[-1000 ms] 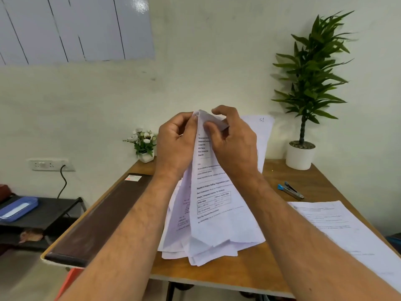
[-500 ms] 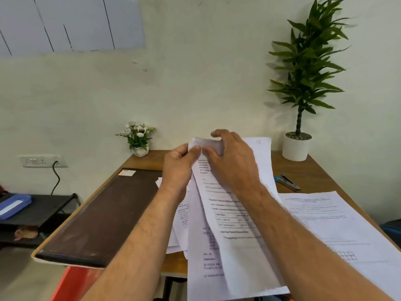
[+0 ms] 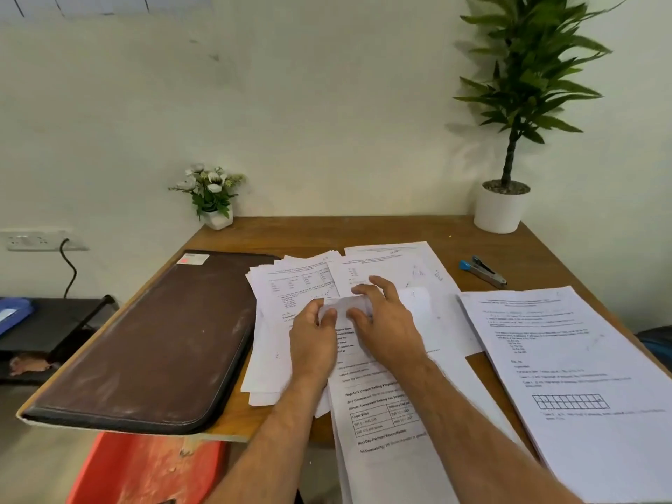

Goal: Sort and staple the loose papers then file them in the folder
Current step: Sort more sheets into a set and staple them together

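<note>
Hands, left (image 3: pixel 313 334) & right (image 3: pixel 387 327), both pinching folded top corner of white printed paper sheets (image 3: pixel 378 405) on wooden table (image 3: pixel 407 231), prob. squaring for stapling; blue-tipped metal stapler (image 3: pixel 483 271) far right, shut brown leather folder (image 3: pixel 152 340) left.

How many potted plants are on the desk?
2. A small flower pot sits at the far left corner by the wall; a tall leafy plant stands at the far right corner. None seems hidden.
</note>
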### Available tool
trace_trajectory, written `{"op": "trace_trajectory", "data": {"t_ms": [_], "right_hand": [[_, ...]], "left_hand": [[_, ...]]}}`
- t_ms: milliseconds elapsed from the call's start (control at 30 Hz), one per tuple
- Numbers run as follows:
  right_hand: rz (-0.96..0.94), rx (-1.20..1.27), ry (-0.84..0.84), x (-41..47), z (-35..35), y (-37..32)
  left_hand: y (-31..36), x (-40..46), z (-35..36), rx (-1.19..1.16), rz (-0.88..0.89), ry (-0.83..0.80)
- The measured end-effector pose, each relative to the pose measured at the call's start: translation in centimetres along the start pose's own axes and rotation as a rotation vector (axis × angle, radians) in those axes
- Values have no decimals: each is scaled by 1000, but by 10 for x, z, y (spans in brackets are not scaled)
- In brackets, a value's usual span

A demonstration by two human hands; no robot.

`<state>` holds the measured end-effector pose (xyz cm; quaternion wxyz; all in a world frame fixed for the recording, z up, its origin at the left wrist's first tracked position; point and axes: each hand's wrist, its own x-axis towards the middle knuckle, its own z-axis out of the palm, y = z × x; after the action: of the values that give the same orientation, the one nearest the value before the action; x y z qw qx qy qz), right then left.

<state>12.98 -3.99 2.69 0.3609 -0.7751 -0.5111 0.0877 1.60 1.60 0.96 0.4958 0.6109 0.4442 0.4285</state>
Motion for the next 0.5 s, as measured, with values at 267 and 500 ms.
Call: {"op": "trace_trajectory", "data": {"t_ms": [267,500], "right_hand": [[30,58,-11,5,20,18],[-43,84,36,3,25,22]], "left_hand": [[-7,-4,0,136,100,22],[-11,9,-15,257,113,294]]}}
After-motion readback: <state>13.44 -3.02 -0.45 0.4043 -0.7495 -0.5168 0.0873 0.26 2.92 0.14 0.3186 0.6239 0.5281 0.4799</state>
